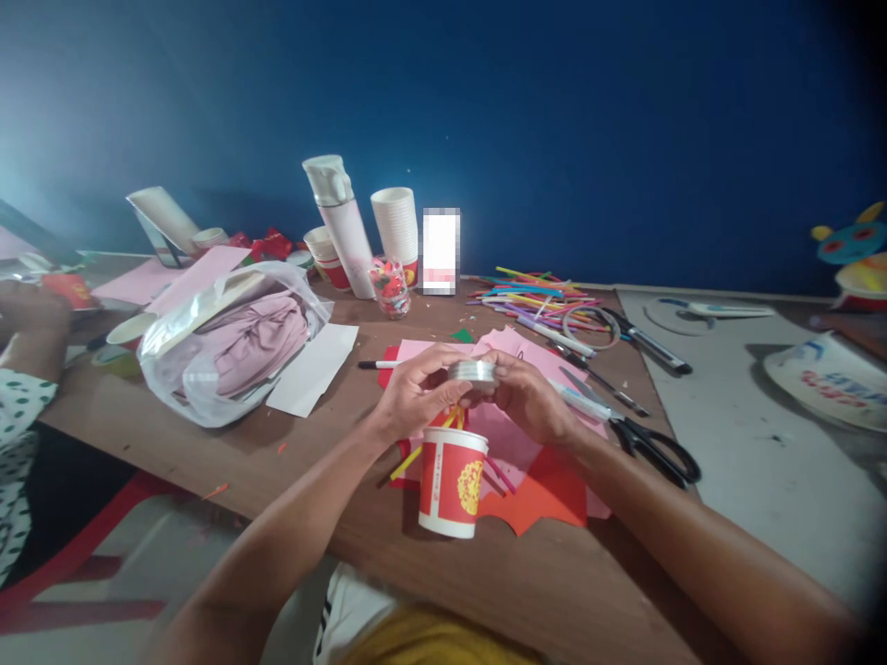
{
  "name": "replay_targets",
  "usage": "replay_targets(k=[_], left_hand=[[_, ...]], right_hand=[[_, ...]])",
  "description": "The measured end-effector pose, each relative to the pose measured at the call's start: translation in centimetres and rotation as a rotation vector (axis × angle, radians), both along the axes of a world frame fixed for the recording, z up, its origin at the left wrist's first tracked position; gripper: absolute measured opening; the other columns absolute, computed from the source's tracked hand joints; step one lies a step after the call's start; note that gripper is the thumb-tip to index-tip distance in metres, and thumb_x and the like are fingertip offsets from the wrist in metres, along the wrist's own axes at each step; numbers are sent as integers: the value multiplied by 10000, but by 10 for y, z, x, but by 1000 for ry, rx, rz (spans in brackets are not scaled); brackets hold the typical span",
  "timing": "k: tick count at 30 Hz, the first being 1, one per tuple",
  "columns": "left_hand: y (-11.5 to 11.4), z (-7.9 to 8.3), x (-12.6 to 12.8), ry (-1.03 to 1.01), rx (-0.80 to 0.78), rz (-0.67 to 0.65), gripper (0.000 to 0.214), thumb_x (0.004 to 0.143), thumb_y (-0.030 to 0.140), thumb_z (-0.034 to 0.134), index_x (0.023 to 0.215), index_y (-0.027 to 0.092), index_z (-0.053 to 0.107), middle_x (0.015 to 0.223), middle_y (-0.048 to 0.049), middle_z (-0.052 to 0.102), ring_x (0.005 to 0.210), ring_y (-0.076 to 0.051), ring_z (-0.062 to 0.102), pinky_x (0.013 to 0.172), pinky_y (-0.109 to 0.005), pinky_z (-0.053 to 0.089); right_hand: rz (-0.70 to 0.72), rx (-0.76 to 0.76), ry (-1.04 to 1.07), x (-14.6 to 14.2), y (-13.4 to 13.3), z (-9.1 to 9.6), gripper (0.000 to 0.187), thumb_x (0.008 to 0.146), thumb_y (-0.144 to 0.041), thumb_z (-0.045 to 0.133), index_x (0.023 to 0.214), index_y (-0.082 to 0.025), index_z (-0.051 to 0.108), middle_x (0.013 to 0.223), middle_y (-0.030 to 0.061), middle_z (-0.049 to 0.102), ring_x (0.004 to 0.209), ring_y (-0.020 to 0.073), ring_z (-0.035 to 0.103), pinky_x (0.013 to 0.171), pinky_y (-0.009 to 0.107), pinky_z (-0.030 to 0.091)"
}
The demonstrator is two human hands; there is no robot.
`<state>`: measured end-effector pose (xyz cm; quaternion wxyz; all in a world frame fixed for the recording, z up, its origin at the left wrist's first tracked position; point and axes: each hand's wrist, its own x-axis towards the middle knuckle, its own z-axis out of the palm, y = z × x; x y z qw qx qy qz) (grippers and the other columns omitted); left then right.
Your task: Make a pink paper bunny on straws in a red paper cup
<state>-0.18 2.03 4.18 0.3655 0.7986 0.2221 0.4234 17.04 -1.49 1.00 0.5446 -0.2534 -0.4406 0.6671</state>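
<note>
Between my two hands is a roll of clear tape (472, 373), held above the table. My left hand (424, 388) grips its left side, with the thumb along the front. On the other side, my right hand (523, 392) has its fingers closed on the roll's right edge. Just below stands a red and white paper cup (452, 485) with a yellow round design. Yellow strips (454, 417) rise behind the cup's rim. Pink paper (509, 434) and a jagged orange-red paper piece (547, 494) lie under and behind my hands.
Black-handled scissors (655, 453), a box cutter (651, 342) and colourful sticks (540, 296) lie to the right. A plastic bag (228, 342) with pink cloth sits left. Stacked paper cups (394, 226) and a bottle (339, 226) stand behind. Another person's arm (28, 323) is at far left.
</note>
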Motion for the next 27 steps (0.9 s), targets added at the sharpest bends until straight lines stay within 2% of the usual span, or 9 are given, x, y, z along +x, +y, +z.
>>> replay_targets(k=[6, 16, 27], left_hand=[[-3, -1, 0, 33, 66, -9, 186, 787, 242, 610, 943, 151, 654, 864, -56, 619, 758, -130, 576, 652, -242, 472], [-3, -5, 2, 114, 158, -3, 211, 793, 273, 610, 968, 173, 670, 874, -74, 627, 791, -150, 588, 690, -279, 484], [1, 0, -3, 30, 84, -72, 193, 775, 216, 629, 961, 181, 666, 882, -62, 639, 817, -150, 596, 704, -276, 491]], right_hand=[[-29, 70, -148, 6, 1, -3, 113, 767, -262, 561, 811, -161, 585, 718, 19, 609, 649, 155, 583, 658, 314, 453], [-62, 134, -410, 12, 2, 3, 122, 764, -276, 594, 816, -165, 588, 730, 7, 612, 659, 130, 566, 635, 262, 427], [60, 109, -204, 17, 2, 5, 104, 768, -240, 560, 799, -157, 614, 736, 23, 633, 638, 149, 594, 678, 309, 447]])
